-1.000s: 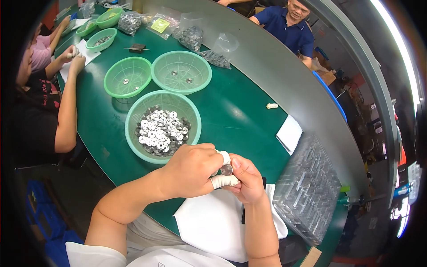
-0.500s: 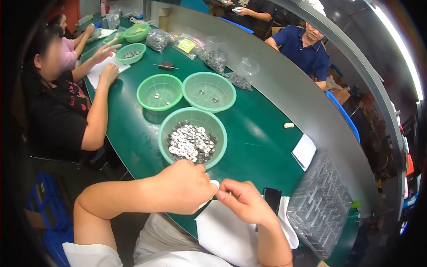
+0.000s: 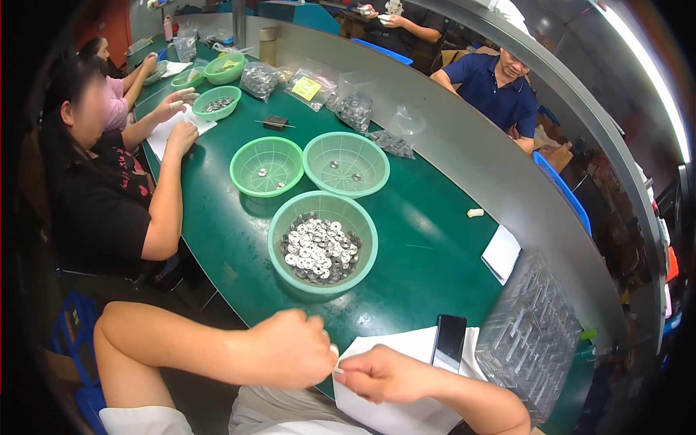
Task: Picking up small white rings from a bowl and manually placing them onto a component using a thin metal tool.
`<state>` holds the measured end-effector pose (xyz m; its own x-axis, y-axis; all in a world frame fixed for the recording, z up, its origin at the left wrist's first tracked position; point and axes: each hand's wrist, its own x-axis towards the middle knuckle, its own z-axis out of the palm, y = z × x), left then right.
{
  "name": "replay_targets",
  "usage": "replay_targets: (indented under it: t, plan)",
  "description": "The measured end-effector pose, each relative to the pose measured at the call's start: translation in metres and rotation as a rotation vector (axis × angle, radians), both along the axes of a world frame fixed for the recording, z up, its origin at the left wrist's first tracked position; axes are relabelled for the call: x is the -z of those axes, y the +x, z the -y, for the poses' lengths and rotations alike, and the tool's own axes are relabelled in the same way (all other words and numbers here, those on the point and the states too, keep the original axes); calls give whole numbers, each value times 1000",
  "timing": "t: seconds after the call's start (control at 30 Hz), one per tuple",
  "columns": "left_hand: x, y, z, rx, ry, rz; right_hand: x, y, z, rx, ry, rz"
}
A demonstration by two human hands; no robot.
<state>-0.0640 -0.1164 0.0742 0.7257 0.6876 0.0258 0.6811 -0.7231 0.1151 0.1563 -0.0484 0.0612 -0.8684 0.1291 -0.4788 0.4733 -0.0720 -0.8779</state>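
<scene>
My left hand is closed, its back toward me, over the near table edge. A bit of white shows at its fingertips; whether it is a held part or a finger covering I cannot tell. Against those fingertips my right hand is closed in a pinch, with a tiny pale end at its thumb and forefinger. Whatever the two hands hold is mostly hidden. Just beyond them, a pale green plastic basket contains many small round metal discs. White paper or cloth lies under my right hand.
Two more green baskets hold a few discs each. A black phone and clear plastic trays are at the right. Bagged parts line the grey partition. A co-worker sits at the left.
Both hands have moved down toward me, away from the basket, and stay together. The view has shifted slightly, so the table's things appear lower.
</scene>
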Motion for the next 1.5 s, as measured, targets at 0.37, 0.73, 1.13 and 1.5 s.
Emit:
replay_targets:
  t: [0.37,0.73,1.13,1.5]
  plan:
    - [-21,-62,20,-233,-658,-203,-64,63,11,-56,855,-35]
    - [-18,-64,-28,-541,-780,641,20,-8,4,394,318,-377]
    - [40,-22,-36,-732,-614,1353,27,-7,-8,517,375,-409]
    - [54,35,-30,-667,-811,1687,28,-4,-12,698,690,-477]
